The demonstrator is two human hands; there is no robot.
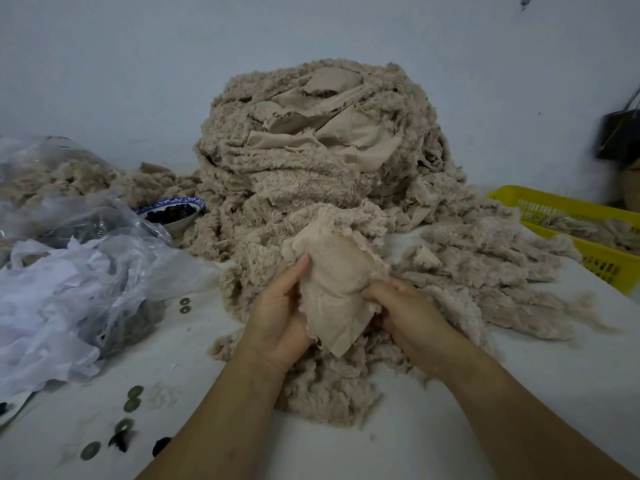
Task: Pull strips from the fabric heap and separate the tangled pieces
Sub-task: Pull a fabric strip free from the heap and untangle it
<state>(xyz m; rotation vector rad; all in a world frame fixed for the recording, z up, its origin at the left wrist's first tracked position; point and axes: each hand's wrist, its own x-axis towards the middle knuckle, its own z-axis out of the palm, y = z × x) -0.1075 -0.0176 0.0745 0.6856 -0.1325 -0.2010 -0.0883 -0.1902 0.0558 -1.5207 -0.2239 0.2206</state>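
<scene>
- The fabric heap [322, 161] stands mid-tabletop [519, 386], toward the far edge, with a wall behind it.
- Plastic bags [69, 271] lie along the left edge.
- A bowl [173, 213] sits between the bags and the heap, just beside both.
- A basket [554, 206] sits at the right edge, with fabric pieces [595, 228] in it.
- Coins [133, 398] lie scattered toward the near-left corner.
- Before the heap, the left hand [277, 327] and the right hand [405, 313] hold a strip [332, 285] between them.

One fabric heap [322, 161] at centre. One strip [332, 296] in two hands: the left hand [277, 327] and the right hand [405, 313]. One yellow basket [502, 195] at right. One bowl [162, 203] (blue-rimmed) left of centre. Coins [90, 450] at lower left: perhaps six, some blurred. One dark bag [618, 133] at upper right.
</scene>
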